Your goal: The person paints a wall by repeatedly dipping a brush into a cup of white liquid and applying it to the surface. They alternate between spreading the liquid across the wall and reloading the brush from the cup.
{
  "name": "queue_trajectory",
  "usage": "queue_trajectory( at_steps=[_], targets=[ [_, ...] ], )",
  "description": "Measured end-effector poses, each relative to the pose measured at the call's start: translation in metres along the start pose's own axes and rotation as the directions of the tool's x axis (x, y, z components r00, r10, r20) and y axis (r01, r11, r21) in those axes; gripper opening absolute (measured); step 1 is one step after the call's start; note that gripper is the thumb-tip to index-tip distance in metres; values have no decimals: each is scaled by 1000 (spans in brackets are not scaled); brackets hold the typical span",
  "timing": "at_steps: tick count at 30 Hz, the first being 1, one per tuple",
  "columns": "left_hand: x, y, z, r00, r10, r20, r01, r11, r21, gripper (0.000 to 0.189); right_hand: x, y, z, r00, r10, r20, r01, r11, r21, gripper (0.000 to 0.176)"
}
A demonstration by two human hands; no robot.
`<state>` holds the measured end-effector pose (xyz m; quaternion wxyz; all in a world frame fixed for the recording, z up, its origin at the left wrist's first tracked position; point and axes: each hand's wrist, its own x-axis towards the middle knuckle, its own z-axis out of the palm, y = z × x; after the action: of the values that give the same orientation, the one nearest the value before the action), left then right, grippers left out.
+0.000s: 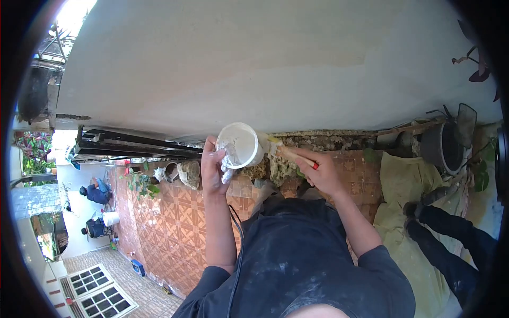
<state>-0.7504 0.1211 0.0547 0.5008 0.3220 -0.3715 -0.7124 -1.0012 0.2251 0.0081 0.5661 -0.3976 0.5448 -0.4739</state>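
My left hand (214, 167), its fingers smeared with white paint, is wrapped round the side of a white plastic tub (254, 153). White paint coats the tub's inner wall, and its mouth faces me. Closed round a wooden handle, my right hand (322, 174) holds a paintbrush (294, 155). The brush's bristle end points left, right beside the tub's rim. Beyond both hands rises a pale painted wall (238, 63), with a rough, dirty strip along its foot.
Patterned orange tiles (175, 228) cover the floor. Black metal bars (138, 144) lean along the wall at left, near potted plants (142, 183). A person's legs (445, 233) stand on a yellowish sheet (392, 212) at right, by a dark bucket (442, 148). Two people (96, 192) are farther off.
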Motion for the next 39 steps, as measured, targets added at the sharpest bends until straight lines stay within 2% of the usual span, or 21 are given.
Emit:
queue_trajectory(
  at_steps=[1, 3, 4, 5, 8, 9, 13, 15, 17, 19, 21, 23, 24, 26, 27, 28, 30, 34, 36, 38, 39],
  targets=[
    [0, -2, 3, 997, 33, -74, -32, 999, 25, 16, 0, 1, 1, 998, -59, 18, 60, 997, -53, 32],
    [-2, 2, 0, 999, 19, -48, -17, 999, 44, 16, -4, 0, 0, 992, -124, 39, 128, 986, -109, 32],
    [-3, 5, 0, 1000, 1, -25, 1, 998, 61, 16, -7, -1, -3, 996, -28, 81, 29, 999, -13, 32],
    [-5, 2, 3, 995, 19, -99, -13, 998, 66, 17, -9, -2, -4, 989, 64, 132, -75, 994, 77, 33],
    [-10, 4, -5, 997, -29, -75, 36, 994, 105, 18, -15, 3, -6, 987, 75, 145, -100, 980, 172, 33],
    [-10, 6, -9, 998, -57, 4, 56, 995, 81, 18, -17, 1, -5, 986, 79, 145, -103, 981, 166, 33],
    [-11, 4, -15, 996, -89, 7, 88, 991, 101, 18, -22, -12, -3, 984, 118, 131, -139, 977, 160, 34],
    [-9, 0, -21, 998, -64, -16, 66, 982, 176, 17, -25, -16, 0, 985, 118, 128, -139, 975, 174, 34],
    [-8, 0, -31, 998, -66, -8, 66, 979, 191, 17, -27, -20, 3, 983, 126, 130, -160, 941, 299, 33],
    [-7, 0, -38, 998, -71, 2, 69, 976, 208, 17, -28, -19, 3, 986, 123, 114, -156, 924, 350, 33],
    [-7, 2, -43, 999, -26, -30, 29, 994, 103, 19, -27, -16, 3, 988, 119, 95, -147, 903, 403, 33],
    [-8, 5, -51, 998, 2, -55, 3, 996, 91, 17, -25, -11, 5, 994, 53, 92, -96, 823, 561, 33],
    [-7, 7, -55, 996, 28, -84, -20, 996, 88, 15, -21, -11, 10, 995, 50, 85, -89, 827, 555, 33],
    [-9, 14, -64, 997, 22, -68, -16, 997, 80, 15, -10, -14, 25, 994, -5, -108, 72, 772, 631, 35],
    [-10, 17, -71, 998, 16, -66, -10, 996, 87, 15, -3, -18, 31, 981, 17, -195, 101, 808, 580, 37],
    [-11, 20, -78, 998, 8, -64, -2, 996, 94, 15, 6, -17, 36, 979, 13, -202, 108, 810, 576, 37],
    [-12, 29, -95, 999, -20, -47, 25, 995, 92, 16, 26, -10, 47, 899, 35, -437, 225, 818, 529, 41],
    [-9, 41, -122, 996, -13, -86, 22, 994, 103, 18, 61, -16, 74, 840, -31, -541, 312, 844, 437, 44],
    [-7, 48, -135, 992, -2, -126, 17, 992, 122, 18, 81, -21, 89, 773, -121, -623, 388, 867, 313, 47],
    [-10, 64, -149, 993, -77, -90, 91, 984, 155, 19, 98, -25, 104, 728, -136, -671, 423, 860, 285, 48],
    [-10, 69, -154, 992, -42, -116, 63, 980, 187, 20, 105, -28, 115, 706, -116, -699, 408, 873, 268, 50]
  ],
)
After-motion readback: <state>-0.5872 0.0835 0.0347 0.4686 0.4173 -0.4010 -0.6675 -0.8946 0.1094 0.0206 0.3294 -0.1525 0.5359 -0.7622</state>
